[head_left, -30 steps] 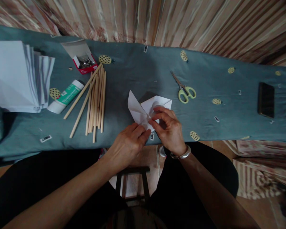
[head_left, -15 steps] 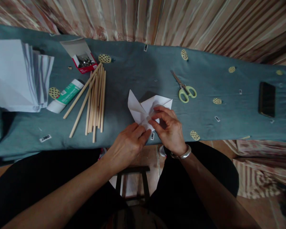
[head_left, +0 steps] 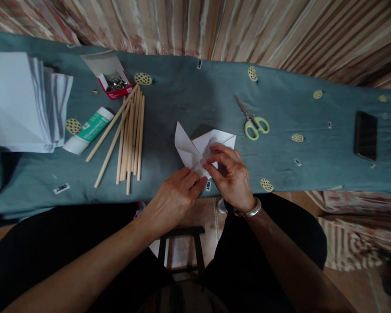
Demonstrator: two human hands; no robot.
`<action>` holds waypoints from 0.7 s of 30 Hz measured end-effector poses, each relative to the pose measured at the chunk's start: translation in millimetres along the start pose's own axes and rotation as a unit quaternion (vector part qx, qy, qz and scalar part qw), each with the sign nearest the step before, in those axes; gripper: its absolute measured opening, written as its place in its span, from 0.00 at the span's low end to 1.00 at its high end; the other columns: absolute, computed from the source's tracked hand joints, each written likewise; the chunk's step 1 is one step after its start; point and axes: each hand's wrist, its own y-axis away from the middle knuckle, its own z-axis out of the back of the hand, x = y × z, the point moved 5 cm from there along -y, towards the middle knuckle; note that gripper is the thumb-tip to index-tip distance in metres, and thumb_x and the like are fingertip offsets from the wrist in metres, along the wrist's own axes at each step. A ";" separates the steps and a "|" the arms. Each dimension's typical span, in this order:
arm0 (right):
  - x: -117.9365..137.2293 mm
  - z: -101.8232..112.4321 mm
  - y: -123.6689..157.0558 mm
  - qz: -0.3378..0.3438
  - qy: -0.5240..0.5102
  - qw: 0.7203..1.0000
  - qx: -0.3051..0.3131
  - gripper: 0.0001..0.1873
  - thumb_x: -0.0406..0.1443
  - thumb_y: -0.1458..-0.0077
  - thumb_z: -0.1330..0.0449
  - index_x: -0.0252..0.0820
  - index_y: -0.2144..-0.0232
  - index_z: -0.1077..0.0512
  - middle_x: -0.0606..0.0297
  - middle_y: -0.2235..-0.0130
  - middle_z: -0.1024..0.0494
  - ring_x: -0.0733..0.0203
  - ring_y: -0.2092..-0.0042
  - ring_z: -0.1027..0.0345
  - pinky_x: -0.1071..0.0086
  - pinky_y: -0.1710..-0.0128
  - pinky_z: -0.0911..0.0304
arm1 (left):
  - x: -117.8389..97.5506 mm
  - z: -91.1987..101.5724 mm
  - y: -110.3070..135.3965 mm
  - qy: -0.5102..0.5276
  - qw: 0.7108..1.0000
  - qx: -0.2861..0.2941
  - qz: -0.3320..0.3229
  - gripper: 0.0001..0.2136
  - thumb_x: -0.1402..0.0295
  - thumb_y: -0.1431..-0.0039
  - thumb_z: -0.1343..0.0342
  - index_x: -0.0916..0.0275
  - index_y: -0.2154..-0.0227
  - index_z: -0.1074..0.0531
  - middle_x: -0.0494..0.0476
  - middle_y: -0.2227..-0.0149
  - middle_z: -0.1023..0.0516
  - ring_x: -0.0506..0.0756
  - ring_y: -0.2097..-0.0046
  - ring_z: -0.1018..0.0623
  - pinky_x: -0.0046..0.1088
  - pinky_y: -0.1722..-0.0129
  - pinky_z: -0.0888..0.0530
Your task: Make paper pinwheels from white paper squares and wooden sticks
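Head: paper (head_left: pixel 198 153) near cloth edge (head_left: pixel 211 194)

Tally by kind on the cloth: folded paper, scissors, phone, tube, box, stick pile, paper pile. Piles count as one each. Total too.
Folded white paper: 1
Green-handled scissors: 1
Dark phone: 1
Green-and-white tube: 1
Open red-and-white box: 1
Wooden stick pile: 1
White paper pile: 1
Total: 7
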 end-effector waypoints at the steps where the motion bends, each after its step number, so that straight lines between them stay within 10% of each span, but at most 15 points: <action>1: 0.3 -0.1 0.1 0.001 0.002 1.000 0.002 0.02 0.34 0.41 0.40 0.44 0.65 0.26 0.59 0.49 0.23 0.52 0.47 0.31 0.52 0.46 0.35 | 0.0 0.2 -0.1 0.001 1.000 -0.004 -0.001 0.10 0.77 0.34 0.53 0.72 0.57 0.28 0.59 0.66 0.25 0.55 0.66 0.27 0.31 0.68 0.24; 21: 7.2 -3.9 6.5 0.080 0.083 0.993 0.013 0.12 0.35 0.36 0.47 0.45 0.56 0.24 0.56 0.45 0.27 0.51 0.50 0.32 0.52 0.48 0.32 | 0.0 -0.7 -0.2 0.005 1.000 -0.006 0.000 0.10 0.77 0.35 0.53 0.73 0.57 0.27 0.60 0.66 0.24 0.55 0.65 0.26 0.31 0.66 0.23</action>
